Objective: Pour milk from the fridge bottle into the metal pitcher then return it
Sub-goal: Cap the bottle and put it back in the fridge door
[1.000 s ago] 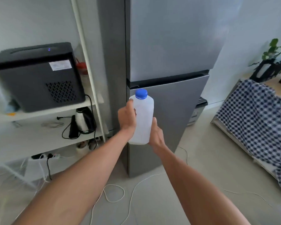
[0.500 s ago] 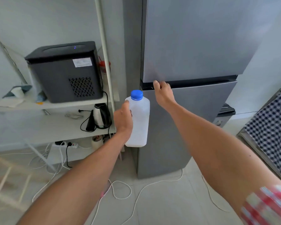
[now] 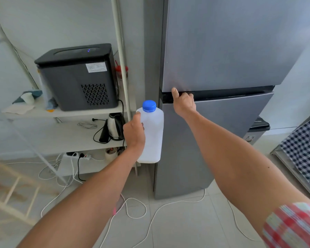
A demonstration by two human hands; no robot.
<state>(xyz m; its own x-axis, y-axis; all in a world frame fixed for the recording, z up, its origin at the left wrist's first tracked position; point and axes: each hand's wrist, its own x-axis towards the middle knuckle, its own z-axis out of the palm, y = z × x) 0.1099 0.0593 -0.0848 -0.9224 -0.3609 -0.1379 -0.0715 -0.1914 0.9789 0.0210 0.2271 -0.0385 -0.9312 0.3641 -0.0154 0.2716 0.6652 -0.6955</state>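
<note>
At centre frame the left hand (image 3: 134, 131) wraps around the side of the milk bottle (image 3: 151, 135), fingers curled behind it and thumb up by the shoulder, holding it upright in the air just left of the fridge (image 3: 222, 51). Up and to the right, the right hand (image 3: 183, 102) has its fingers hooked into the dark gap between the two doors, thumb pressed against the bottom edge of the upper door; both doors look closed.

The blue cap (image 3: 149, 105) is on the bottle. Its translucent white walls make the milk level hard to read; I cannot tell how full it is. The metal pitcher is nowhere in view, so whether pouring is done cannot be confirmed, but a capped bottle carried at the fridge suggests the return leg: open the door, shelve the bottle, close up.

Further left, a white shelf (image 3: 64, 113) holds a black appliance (image 3: 77, 77), with a kettle (image 3: 115, 126) on the tier below. White cables (image 3: 132, 208) trail across the floor at the bottom.
</note>
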